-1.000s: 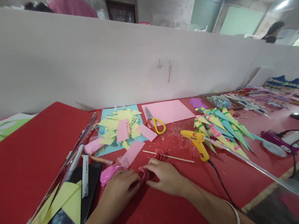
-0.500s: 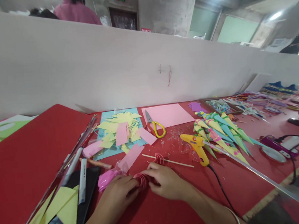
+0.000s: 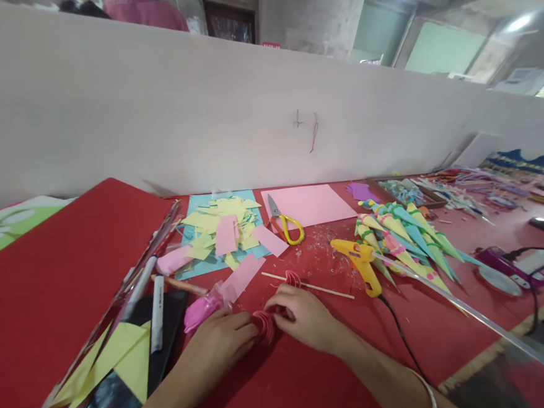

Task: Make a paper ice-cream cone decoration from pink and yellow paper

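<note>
Between my hands, low on the red table, is a coil of thin pink strips [image 3: 264,326]. The curled fingers of my left hand [image 3: 228,336] press against its left edge. My right hand [image 3: 303,317] is bent over the coil's upper right side, its fingertips drawn together; whether a strip end is between them cannot be made out. Just beyond my right knuckles, a second pink coil [image 3: 293,278] lies by a thin wooden stick [image 3: 327,289]. A bright pink lump in clear wrap [image 3: 199,312] sits beside my left hand.
Yellow-handled scissors [image 3: 293,228] lie on pink paper [image 3: 323,203]. Yellow paper pieces [image 3: 203,220] are heaped at the back. Right of my hands are a yellow glue gun [image 3: 362,263] with a cord and colourful paper cones [image 3: 409,238]. A marker [image 3: 157,311] lies left.
The camera view has tipped slightly down. My right fingers have lifted a little off the coil's top, so more of the coil shows. My left hand stays at its left edge.
</note>
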Demonstrator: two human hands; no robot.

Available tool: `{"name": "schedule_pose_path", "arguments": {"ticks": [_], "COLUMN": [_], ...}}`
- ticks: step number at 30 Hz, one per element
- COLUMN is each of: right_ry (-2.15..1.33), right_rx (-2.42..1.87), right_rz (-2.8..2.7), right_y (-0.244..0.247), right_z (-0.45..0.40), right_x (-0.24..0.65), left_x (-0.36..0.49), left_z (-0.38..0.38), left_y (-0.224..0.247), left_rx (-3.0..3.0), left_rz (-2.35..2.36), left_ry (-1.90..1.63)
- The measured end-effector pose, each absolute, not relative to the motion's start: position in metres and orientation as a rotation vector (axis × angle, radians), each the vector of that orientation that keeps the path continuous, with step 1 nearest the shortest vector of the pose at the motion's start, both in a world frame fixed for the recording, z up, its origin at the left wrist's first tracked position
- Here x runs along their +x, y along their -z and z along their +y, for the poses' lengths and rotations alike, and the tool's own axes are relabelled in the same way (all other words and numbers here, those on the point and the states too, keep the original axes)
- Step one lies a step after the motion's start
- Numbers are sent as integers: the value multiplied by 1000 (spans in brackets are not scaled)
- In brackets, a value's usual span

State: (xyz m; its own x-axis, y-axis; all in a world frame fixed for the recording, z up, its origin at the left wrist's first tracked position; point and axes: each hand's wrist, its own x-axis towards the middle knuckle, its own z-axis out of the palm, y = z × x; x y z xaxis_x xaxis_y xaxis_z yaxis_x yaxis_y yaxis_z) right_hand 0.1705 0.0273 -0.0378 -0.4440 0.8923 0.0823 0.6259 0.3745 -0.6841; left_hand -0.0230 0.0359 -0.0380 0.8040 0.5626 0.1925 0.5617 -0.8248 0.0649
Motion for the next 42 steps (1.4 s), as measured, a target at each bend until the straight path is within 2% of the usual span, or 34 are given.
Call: {"name": "schedule_pose_path", "arguments": {"ticks": [5, 22, 42], "right_ry": [-904, -767, -831], "right_rx": [-1212, -1209, -1288], "right_rz": [-2236, -2355, -2067], "right_y": [35, 37, 44], "right_z": [25, 24, 29], "right_x": [173, 170, 167], "left_x": [-23, -23, -34], "left_z": [35, 37, 46], "left_y": [36, 34, 44], "left_rx": [2942, 2987, 2846], "left_rz": [981, 939, 1003], "left_ry": [-321, -230, -579]}}
